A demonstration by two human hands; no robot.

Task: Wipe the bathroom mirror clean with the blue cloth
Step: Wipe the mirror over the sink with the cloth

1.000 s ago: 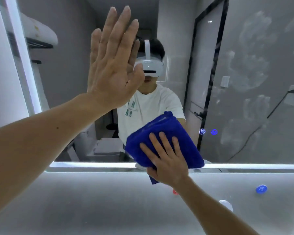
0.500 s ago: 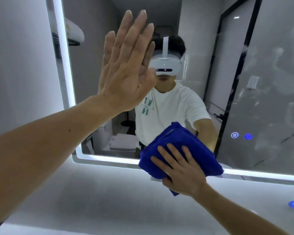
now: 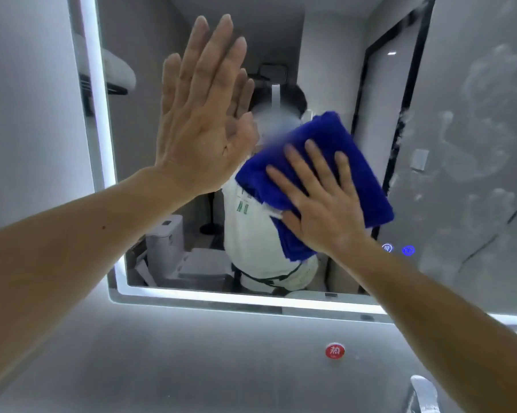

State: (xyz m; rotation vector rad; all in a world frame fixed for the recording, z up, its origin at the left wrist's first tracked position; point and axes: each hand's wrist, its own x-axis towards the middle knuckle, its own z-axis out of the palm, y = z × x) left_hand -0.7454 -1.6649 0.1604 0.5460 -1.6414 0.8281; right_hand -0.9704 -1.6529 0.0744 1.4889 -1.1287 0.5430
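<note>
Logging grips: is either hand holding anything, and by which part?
Nothing gripped. The right hand presses the blue cloth at its lower half against the mirror with straight fingers; the left hand is empty.

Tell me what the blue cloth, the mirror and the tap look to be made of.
The blue cloth: soft, fuzzy pile, matte, folded thick; likely microfibre or terry. The mirror: glossy glass, since it reflects the room and carries whitish smears. The tap: shiny silvery surface with bright highlights, probably chromed metal, only partly in view.
</note>
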